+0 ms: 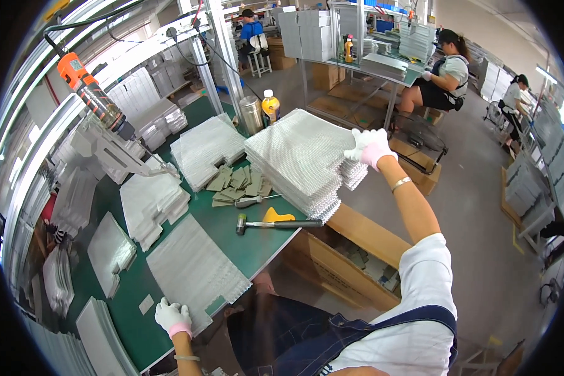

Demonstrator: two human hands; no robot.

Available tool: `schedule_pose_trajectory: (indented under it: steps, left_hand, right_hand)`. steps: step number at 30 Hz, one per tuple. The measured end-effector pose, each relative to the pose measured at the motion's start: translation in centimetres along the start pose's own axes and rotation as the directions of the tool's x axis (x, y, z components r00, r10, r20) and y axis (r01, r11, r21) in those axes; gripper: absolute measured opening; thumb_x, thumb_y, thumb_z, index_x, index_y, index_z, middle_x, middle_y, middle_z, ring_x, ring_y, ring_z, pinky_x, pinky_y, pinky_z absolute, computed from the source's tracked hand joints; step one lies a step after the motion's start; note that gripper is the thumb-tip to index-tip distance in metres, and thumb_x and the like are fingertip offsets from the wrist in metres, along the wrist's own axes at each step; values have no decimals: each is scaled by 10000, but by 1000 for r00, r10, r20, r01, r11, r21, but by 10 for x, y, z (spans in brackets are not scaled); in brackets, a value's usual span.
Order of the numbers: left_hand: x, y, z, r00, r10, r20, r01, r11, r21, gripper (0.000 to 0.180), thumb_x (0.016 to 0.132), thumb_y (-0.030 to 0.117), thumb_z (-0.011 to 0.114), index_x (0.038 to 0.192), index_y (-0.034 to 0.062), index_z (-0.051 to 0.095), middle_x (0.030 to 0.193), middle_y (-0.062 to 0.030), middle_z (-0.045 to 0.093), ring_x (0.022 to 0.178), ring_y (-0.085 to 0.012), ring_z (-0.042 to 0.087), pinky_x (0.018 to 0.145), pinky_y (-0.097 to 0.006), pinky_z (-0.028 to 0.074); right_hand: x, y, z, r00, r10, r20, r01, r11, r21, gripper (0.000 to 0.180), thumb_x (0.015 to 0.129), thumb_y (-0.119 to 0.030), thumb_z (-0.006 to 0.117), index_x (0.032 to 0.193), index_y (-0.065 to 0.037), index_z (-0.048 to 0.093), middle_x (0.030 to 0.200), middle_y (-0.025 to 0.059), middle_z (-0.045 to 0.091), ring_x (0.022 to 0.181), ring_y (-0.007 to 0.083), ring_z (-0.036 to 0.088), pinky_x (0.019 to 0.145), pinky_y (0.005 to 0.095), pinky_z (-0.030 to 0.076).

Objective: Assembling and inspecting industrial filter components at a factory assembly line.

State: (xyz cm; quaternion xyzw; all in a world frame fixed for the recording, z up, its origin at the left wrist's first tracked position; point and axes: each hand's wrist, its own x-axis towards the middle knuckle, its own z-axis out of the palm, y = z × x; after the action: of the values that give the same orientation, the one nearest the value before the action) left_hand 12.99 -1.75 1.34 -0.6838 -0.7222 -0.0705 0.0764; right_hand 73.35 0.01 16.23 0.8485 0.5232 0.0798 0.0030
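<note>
My right hand [368, 147], in a white glove with a pink cuff, reaches out and grips the far edge of a tall stack of silvery perforated metal sheets [297, 160] on the green table [232, 241]. My left hand [173, 318], gloved the same way, rests flat on the near corner of a single perforated sheet [191, 269] lying at the table's front edge. A hammer [276, 223] lies between that sheet and the stack, beside a yellow scraper [276, 216].
More sheet stacks [207, 150] [151, 200] cover the table. An orange power tool [91, 94] hangs at the upper left. A steel cup [252, 114] and bottle [270, 105] stand at the back. A cardboard box [351, 257] sits below. Other people sit further off.
</note>
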Motion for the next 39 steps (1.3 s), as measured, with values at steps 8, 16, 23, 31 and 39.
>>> schedule_pose_trajectory:
  steps: [8,16,23,31,39]
  left_hand:
    - [4,33,-31,987,71,144,-116,934,337,341,698,326,666,923,71,684,1230,-123,501,1179,-284,420,1011,-411,303]
    - [25,107,-92,824,462,-328,-476,878,42,433,658,187,664,1054,47,559,1183,-152,519,1120,-326,463,949,-458,334]
    - [49,325,-81,872,443,207,-27,466,-884,715,859,360,536,1381,-27,237,1379,-237,350,1251,-351,380,1033,-349,304]
    - [94,391,-58,811,500,304,25,490,-872,793,764,501,558,1295,-63,385,1351,-328,322,1228,-392,399,998,-380,354]
    - [100,405,-73,951,308,23,26,-6,-1000,634,754,157,670,1267,-102,403,1193,-240,537,1108,-261,534,920,-302,409]
  right_hand:
    - [-37,3,33,999,47,-20,-43,984,175,731,750,-593,524,1229,-40,507,1084,164,610,1043,298,563,883,395,406]
    - [-18,18,63,979,-68,-193,101,981,166,619,801,-507,508,1176,-17,559,1072,128,626,1023,281,572,846,347,452]
    - [-12,18,60,990,2,-138,37,960,276,538,801,-467,523,1137,-53,598,1082,130,624,992,286,590,848,338,454]
    - [5,35,13,995,79,-65,19,483,876,344,854,-232,559,1084,21,592,969,106,646,890,174,579,797,288,441]
    - [15,76,55,977,120,-174,146,211,967,378,772,-71,632,1136,10,570,1024,88,632,908,163,576,811,261,436]
